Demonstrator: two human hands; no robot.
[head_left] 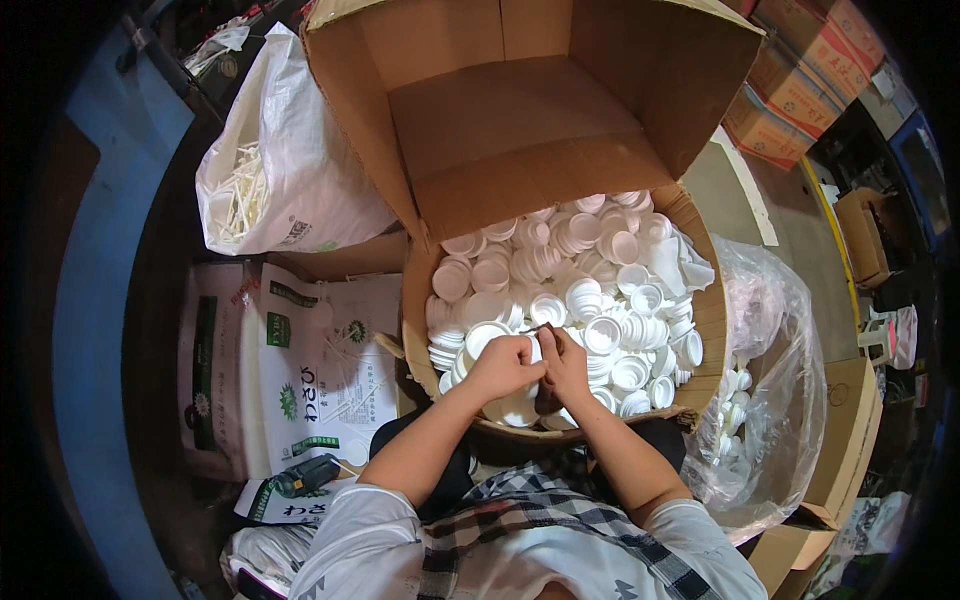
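My left hand is closed, thumb on top, at the near side of a large cardboard box full of white plastic caps. Its fingers pinch a white cap, only a sliver of which shows. Right against it, my right hand is wrapped round a dark brown handle-like tool; one end sticks out below the fist, and its working end is hidden between the hands. Loose caps lie heaped under and beyond both hands.
An empty-looking cardboard carton lies tipped behind the heap. At left stand a white woven sack of thin plastic scraps and printed white sacks with a dark green tool. A clear bag holds caps at right; cartons are stacked far right.
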